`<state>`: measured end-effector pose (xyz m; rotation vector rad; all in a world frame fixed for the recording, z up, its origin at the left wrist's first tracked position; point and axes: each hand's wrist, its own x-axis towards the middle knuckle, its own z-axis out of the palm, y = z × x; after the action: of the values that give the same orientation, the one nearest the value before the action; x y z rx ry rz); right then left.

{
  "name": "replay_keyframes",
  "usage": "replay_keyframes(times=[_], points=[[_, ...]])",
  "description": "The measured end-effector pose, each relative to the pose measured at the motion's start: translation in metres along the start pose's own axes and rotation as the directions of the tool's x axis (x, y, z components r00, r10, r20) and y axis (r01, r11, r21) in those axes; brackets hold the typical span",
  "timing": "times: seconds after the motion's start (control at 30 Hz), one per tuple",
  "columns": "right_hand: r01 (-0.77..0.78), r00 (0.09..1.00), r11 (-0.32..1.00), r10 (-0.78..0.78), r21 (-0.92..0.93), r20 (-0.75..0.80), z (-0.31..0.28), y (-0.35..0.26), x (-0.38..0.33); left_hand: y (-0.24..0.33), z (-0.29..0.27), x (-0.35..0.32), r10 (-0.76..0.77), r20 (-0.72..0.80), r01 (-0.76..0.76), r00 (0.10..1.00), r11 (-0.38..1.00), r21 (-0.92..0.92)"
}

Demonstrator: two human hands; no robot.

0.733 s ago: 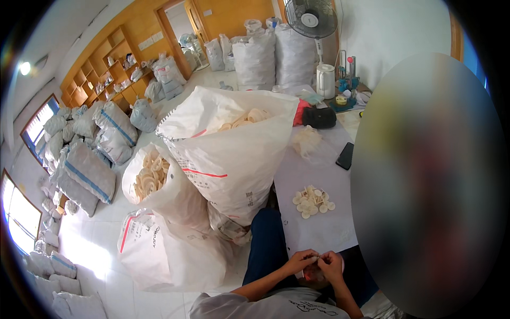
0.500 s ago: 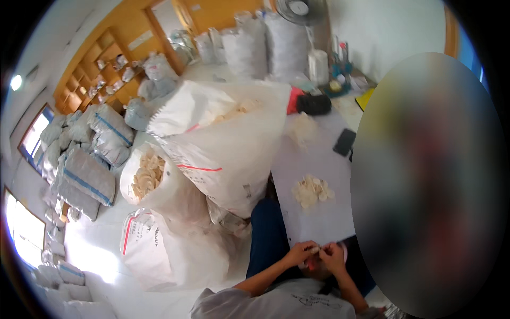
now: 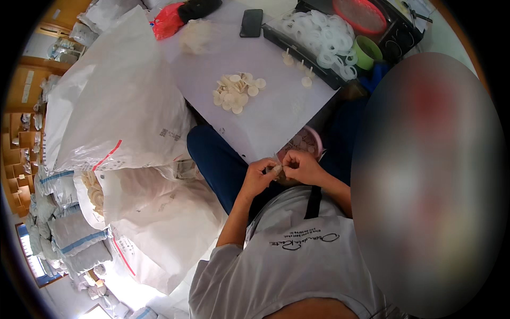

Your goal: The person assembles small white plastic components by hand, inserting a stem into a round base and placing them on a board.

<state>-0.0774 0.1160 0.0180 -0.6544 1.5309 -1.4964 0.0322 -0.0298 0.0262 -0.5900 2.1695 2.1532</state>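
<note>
My left hand (image 3: 258, 175) and my right hand (image 3: 300, 166) meet close in front of my chest, above my lap in dark blue trousers. Both pinch one small pale plastic piece (image 3: 277, 169) between the fingertips. Just beyond the hands a pink bowl (image 3: 317, 139) with small pale parts sits at the table's near edge. Farther out on the white table sheet (image 3: 276, 114) lies a pile of cream round discs (image 3: 235, 91).
A black tray of white rings (image 3: 319, 37), a green cup (image 3: 365, 52), a red basket (image 3: 361, 13) and a black phone (image 3: 251, 23) lie at the table's far side. Big white sacks (image 3: 117, 106) crowd my left. A blurred patch covers the right.
The view has tilted down and nearer to the table. My hands stay together on the small piece in front of my chest.
</note>
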Motion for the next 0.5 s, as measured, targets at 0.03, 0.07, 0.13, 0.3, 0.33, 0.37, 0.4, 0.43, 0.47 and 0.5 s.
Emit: replay_keyframes(times=[0.03,0.07,0.13,0.3,0.33,0.37,0.4,0.43,0.47,0.5], points=[[-0.051,0.998,0.996,0.047,0.078,0.051,-0.002,-0.004,-0.001,0.000,-0.002,-0.001,-0.037,0.023,0.038,0.999,0.998,-0.052],[-0.103,0.990,0.983,0.087,0.152,0.107,-0.002,-0.008,0.000,-0.003,-0.004,-0.001,-0.010,0.041,0.015,0.999,0.992,-0.127],[-0.184,0.972,0.946,0.135,0.266,0.191,-0.001,-0.012,0.001,-0.011,-0.011,-0.003,-0.013,0.088,0.034,0.996,0.971,-0.235],[-0.268,0.953,0.893,0.190,0.361,0.238,-0.001,-0.010,0.005,-0.015,-0.005,-0.003,-0.042,0.026,0.049,0.999,0.888,-0.457],[-0.269,0.956,0.887,0.199,0.374,0.215,0.000,-0.006,0.006,-0.014,0.001,-0.001,-0.031,-0.017,0.019,0.999,0.875,-0.483],[-0.268,0.959,0.884,0.207,0.383,0.194,0.001,-0.001,0.007,-0.011,0.006,0.000,-0.016,-0.063,-0.018,0.998,0.861,-0.509],[-0.269,0.955,0.890,0.196,0.367,0.224,0.006,0.010,0.004,-0.007,0.011,0.004,0.016,-0.071,-0.049,0.997,0.871,-0.489],[-0.270,0.949,0.897,0.186,0.350,0.254,0.015,0.025,-0.001,-0.002,0.016,0.008,0.049,-0.078,-0.080,0.996,0.880,-0.468],[-0.276,0.938,0.903,0.178,0.330,0.297,0.023,0.031,-0.003,0.003,0.018,0.009,0.079,-0.098,-0.114,0.992,0.887,-0.448],[-0.233,0.961,0.925,0.172,0.301,0.215,0.024,0.022,0.000,0.012,0.024,0.013,0.064,-0.106,-0.103,0.992,0.901,-0.422]])
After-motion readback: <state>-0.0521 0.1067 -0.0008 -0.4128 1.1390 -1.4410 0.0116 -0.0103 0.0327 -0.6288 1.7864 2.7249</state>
